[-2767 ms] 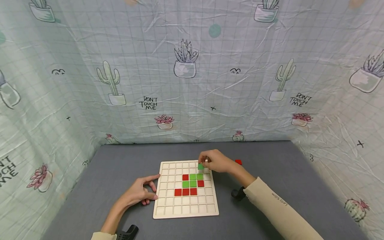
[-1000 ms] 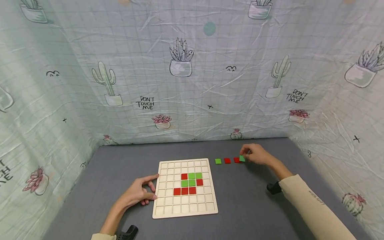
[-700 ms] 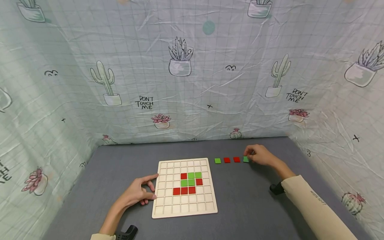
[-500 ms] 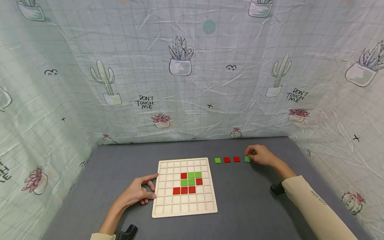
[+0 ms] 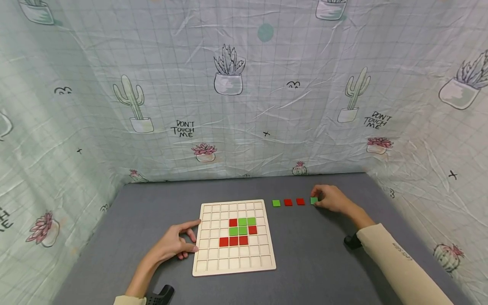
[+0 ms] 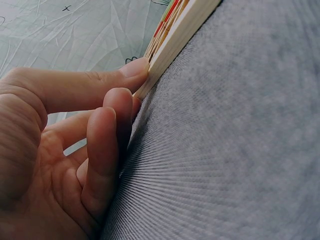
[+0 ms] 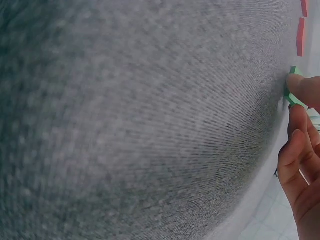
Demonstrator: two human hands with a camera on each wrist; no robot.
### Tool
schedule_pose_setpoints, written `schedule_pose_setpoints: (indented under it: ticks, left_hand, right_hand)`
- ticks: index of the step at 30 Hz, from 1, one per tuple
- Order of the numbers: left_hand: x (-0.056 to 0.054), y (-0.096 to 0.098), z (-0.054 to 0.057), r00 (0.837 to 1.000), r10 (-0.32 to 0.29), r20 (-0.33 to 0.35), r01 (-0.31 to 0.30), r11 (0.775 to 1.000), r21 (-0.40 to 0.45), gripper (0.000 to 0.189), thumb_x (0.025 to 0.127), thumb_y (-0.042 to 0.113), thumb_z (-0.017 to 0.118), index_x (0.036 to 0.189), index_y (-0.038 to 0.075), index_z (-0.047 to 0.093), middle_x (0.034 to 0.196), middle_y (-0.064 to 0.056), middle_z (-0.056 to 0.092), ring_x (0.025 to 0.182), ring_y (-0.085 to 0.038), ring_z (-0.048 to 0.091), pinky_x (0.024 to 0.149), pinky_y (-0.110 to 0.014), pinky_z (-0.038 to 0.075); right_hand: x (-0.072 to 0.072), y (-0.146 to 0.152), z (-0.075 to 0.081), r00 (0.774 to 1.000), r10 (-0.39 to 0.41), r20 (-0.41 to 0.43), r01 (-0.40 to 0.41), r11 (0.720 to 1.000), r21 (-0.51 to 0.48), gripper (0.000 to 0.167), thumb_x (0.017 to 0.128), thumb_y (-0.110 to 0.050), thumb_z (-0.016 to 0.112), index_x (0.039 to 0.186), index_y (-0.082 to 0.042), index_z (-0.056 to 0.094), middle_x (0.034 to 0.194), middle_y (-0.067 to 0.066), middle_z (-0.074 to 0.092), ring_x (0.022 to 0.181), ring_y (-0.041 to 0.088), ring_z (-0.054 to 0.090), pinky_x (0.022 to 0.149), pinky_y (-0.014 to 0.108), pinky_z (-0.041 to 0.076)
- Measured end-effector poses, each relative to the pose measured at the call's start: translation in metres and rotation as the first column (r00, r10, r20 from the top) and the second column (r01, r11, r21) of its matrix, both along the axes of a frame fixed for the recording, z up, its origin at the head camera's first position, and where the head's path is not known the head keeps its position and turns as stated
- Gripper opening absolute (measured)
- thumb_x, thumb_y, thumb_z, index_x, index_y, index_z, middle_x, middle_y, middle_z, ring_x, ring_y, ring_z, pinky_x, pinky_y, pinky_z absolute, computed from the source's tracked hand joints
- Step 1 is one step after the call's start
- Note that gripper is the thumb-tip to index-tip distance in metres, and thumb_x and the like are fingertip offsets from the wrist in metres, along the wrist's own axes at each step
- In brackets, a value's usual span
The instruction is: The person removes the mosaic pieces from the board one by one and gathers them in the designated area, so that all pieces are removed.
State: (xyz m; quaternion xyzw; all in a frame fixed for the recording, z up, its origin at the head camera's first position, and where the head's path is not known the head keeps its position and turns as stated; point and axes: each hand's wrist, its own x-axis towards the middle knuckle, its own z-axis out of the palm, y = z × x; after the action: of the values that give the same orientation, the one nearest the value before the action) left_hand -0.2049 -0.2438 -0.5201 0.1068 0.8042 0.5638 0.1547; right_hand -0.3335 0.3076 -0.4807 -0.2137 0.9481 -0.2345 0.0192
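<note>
A pale wooden grid board [image 5: 213,267] lies on the table, with red and green square tiles in some of its cells. My left hand [image 5: 173,242] steadies the board's left edge, index fingertip farther up and thumb [image 6: 132,70] lower, the other fingers loosely bent. Right of the board's far corner runs a row: a green tile [image 5: 276,203], a red tile [image 5: 288,202] and another red tile [image 5: 300,201]. At the row's right end, my right hand [image 5: 332,199] pinches a green tile [image 5: 314,200] low at the tabletop, its right part hidden by the fingers.
The grey table [image 5: 305,258] ends at a hanging cloth [image 5: 267,106] printed with cactus pots, which also closes off both sides. Each wrist wears a black device, such as the left strap [image 5: 162,295].
My right hand has carried a green tile from the board's far right corner rightward to the row's end, lowering it beside the red tiles. My left hand keeps its place.
</note>
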Motion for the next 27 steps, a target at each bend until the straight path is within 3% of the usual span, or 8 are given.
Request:
schedule_pose_setpoints:
  ticks: [11, 27]
  left_hand:
    - [-0.0005, 0.0008, -0.0003, 1.0, -0.001, -0.011, 0.001, 1.0, -0.018, 0.09, 0.078, 0.003, 0.085, 0.157, 0.001, 0.042, 0.097, -0.015, 0.061, 0.048, -0.01, 0.056, 0.044, -0.029, 0.053]
    - [0.0002, 0.0019, 0.0007, 1.0, 0.014, -0.023, -0.015, 0.999, -0.043, 0.09, 0.077, 0.004, 0.085, 0.156, 0.0, 0.042, 0.094, -0.013, 0.062, 0.048, -0.01, 0.056, 0.043, -0.029, 0.052]
  right_hand:
    - [0.0003, -0.0013, -0.0003, 1.0, 0.015, -0.005, -0.015, 0.999, 0.033, 0.02, 0.088, -0.01, 0.079, 0.107, -0.006, 0.076, 0.102, 0.01, 0.074, 0.091, 0.024, 0.067, 0.073, 0.037, 0.052]
    - [-0.0029, -0.0003, -0.0011, 0.999, 0.035, 0.011, -0.035, 0.999, 0.036, 0.022, 0.089, -0.011, 0.078, 0.109, -0.004, 0.076, 0.103, 0.011, 0.073, 0.092, 0.025, 0.067, 0.073, 0.037, 0.053]
